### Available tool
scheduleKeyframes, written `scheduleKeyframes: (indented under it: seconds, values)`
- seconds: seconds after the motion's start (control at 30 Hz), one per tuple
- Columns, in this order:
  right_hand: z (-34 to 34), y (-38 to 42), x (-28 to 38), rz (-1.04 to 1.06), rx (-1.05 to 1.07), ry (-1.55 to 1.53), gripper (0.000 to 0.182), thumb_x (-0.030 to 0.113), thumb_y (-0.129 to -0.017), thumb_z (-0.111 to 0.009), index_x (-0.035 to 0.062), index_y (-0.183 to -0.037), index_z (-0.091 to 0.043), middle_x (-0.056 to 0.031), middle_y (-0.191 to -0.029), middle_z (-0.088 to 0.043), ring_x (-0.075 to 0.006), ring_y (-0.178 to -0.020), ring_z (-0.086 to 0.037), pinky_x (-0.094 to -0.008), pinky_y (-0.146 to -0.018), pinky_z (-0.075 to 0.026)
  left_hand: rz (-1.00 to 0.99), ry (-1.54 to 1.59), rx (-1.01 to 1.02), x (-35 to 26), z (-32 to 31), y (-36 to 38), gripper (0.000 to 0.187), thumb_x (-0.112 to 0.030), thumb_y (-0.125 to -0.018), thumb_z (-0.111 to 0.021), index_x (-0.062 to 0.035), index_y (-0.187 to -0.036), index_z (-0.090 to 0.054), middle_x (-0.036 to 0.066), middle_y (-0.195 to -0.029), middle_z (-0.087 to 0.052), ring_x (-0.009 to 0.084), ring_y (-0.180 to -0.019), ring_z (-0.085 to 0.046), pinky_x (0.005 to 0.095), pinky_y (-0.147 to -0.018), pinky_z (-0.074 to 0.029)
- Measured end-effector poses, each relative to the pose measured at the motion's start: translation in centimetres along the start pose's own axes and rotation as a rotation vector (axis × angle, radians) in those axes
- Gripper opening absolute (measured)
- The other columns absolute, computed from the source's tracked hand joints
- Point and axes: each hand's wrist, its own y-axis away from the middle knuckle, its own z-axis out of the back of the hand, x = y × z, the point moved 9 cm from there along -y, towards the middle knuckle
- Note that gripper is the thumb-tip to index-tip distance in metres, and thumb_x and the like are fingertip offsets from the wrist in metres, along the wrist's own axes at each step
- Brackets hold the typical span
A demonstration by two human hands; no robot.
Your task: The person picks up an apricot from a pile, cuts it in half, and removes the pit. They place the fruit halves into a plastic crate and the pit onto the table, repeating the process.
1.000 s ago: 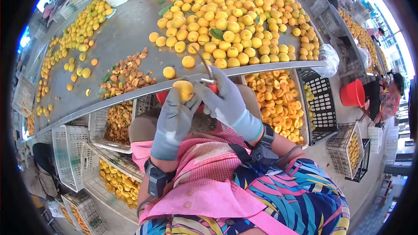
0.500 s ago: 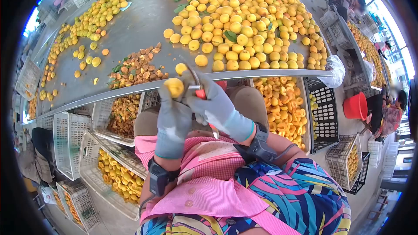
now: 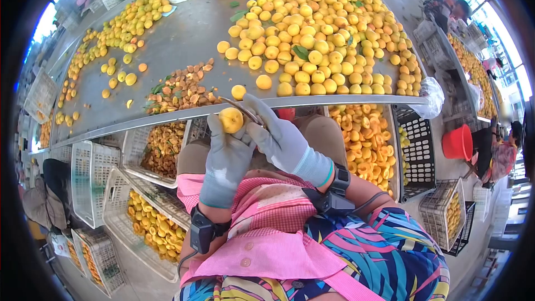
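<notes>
In the head view, my left hand (image 3: 225, 153) in a grey glove is closed around a yellow apricot (image 3: 230, 120), held over my lap by the table edge. My gloved right hand (image 3: 287, 142) grips pruning shears (image 3: 243, 109); their curved metal blade lies against the top of the apricot, and the handles are mostly hidden by my fingers. Just beyond my hands, a loose apricot (image 3: 238, 92) rests near the table rim. A heap of brown apricot pits (image 3: 184, 85) lies on the table ahead and to the left.
A large pile of whole apricots (image 3: 323, 39) covers the right of the metal table (image 3: 192, 30). Below its rim stand crates: pits (image 3: 163, 147) at left, halved apricots (image 3: 365, 139) at right, and a black crate (image 3: 417, 153). A red bucket (image 3: 457, 142) and other people are further right.
My right hand has turned and brought the shears' blade down onto the apricot; the red handle is now covered. The view has shifted slightly, so the table appears lower.
</notes>
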Motion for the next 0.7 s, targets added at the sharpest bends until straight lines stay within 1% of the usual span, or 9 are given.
scheduleKeyframes:
  seconds: [0.1,0.17,0.27,0.3,0.37,0.43,0.5,0.63,0.7]
  values:
    - [0.0,0.2,0.9,0.060,0.001,0.011,0.056,0.028,-0.096,-0.047,-0.0005,-0.139,-0.028,-0.0155,-0.073,-0.059,-0.0243,-0.064,-0.061,-0.0327,-0.061,-0.046,0.052,-0.054,0.055,0.5,0.1,0.0,0.063,-0.055,-0.088,-0.049,-0.0085,-0.130,-0.042,0.012,-0.126,-0.052,0.0253,-0.117,-0.049,0.0407,-0.104,-0.035]
    - [0.4,0.4,0.2,-0.105,-0.028,-0.232,0.053,0.028,-0.096,-0.047,0.0012,-0.139,-0.030,-0.0191,-0.076,-0.060,-0.0318,-0.069,-0.062,-0.0347,-0.063,-0.047,0.058,-0.036,-0.001,0.7,0.9,0.1,0.062,-0.056,-0.089,-0.048,-0.0088,-0.129,-0.042,0.011,-0.125,-0.053,0.0250,-0.117,-0.050,0.0405,-0.103,-0.036]
    - [0.7,0.1,0.5,-0.112,-0.036,-0.134,0.052,0.027,-0.095,-0.047,0.0030,-0.138,-0.032,-0.0207,-0.081,-0.062,-0.0352,-0.074,-0.063,-0.0374,-0.066,-0.048,0.057,-0.034,-0.034,1.1,0.6,0.4,0.061,-0.056,-0.089,-0.046,-0.0094,-0.129,-0.043,0.010,-0.124,-0.054,0.0242,-0.117,-0.050,0.0403,-0.103,-0.036]
    - [0.5,-0.1,-0.1,-0.112,-0.038,-0.133,0.052,0.027,-0.095,-0.047,0.0030,-0.138,-0.032,-0.0207,-0.081,-0.062,-0.0352,-0.074,-0.063,-0.0374,-0.066,-0.048,0.041,-0.052,-0.010,1.1,0.0,0.5,0.060,-0.056,-0.090,-0.045,-0.0096,-0.128,-0.044,0.009,-0.124,-0.054,0.0236,-0.117,-0.050,0.0402,-0.103,-0.036]
    - [0.9,-0.5,1.6,0.192,-0.157,0.078,0.050,0.027,-0.095,-0.047,0.0045,-0.138,-0.034,-0.0207,-0.083,-0.063,-0.0353,-0.076,-0.063,-0.0380,-0.067,-0.049,0.025,-0.033,-0.012,1.2,-0.4,0.5,0.059,-0.055,-0.090,-0.045,-0.0098,-0.128,-0.044,0.009,-0.124,-0.054,0.0226,-0.117,-0.050,0.0400,-0.103,-0.036]
    - [0.8,-0.5,1.7,0.169,-0.135,0.045,0.050,0.027,-0.095,-0.047,0.0048,-0.137,-0.034,-0.0206,-0.083,-0.063,-0.0357,-0.077,-0.063,-0.0388,-0.067,-0.049,0.000,-0.012,-0.016,1.1,-1.0,0.7,0.058,-0.055,-0.091,-0.044,-0.0100,-0.127,-0.045,0.008,-0.124,-0.054,0.0217,-0.117,-0.050,0.0399,-0.103,-0.036]
    - [0.8,-0.5,1.8,0.144,-0.112,0.010,0.049,0.027,-0.095,-0.047,0.0051,-0.137,-0.035,-0.0206,-0.083,-0.063,-0.0360,-0.077,-0.063,-0.0396,-0.066,-0.049,-0.033,-0.025,0.065,0.5,-2.7,1.1,0.055,-0.043,-0.093,-0.049,-0.0049,-0.131,-0.039,0.007,-0.126,-0.050,0.0176,-0.116,-0.048,0.0312,-0.101,-0.039]
    - [1.3,-0.3,3.3,0.167,-0.129,0.196,0.050,0.029,-0.094,-0.047,0.0059,-0.137,-0.036,-0.0186,-0.083,-0.064,-0.0346,-0.076,-0.064,-0.0402,-0.066,-0.050,-0.082,-0.112,0.046,0.4,-1.8,0.9,0.055,-0.042,-0.094,-0.048,-0.0026,-0.131,-0.039,0.007,-0.124,-0.049,0.0167,-0.114,-0.048,0.0276,-0.100,-0.038]
    - [1.3,-0.1,3.7,0.164,-0.121,0.216,0.050,0.029,-0.094,-0.048,0.0063,-0.137,-0.036,-0.0177,-0.082,-0.064,-0.0336,-0.074,-0.064,-0.0402,-0.066,-0.051,-0.056,-0.198,0.152,0.5,-3.0,1.1,0.053,-0.042,-0.095,-0.046,-0.0007,-0.127,-0.041,0.007,-0.118,-0.051,0.0165,-0.108,-0.050,0.0273,-0.097,-0.038]
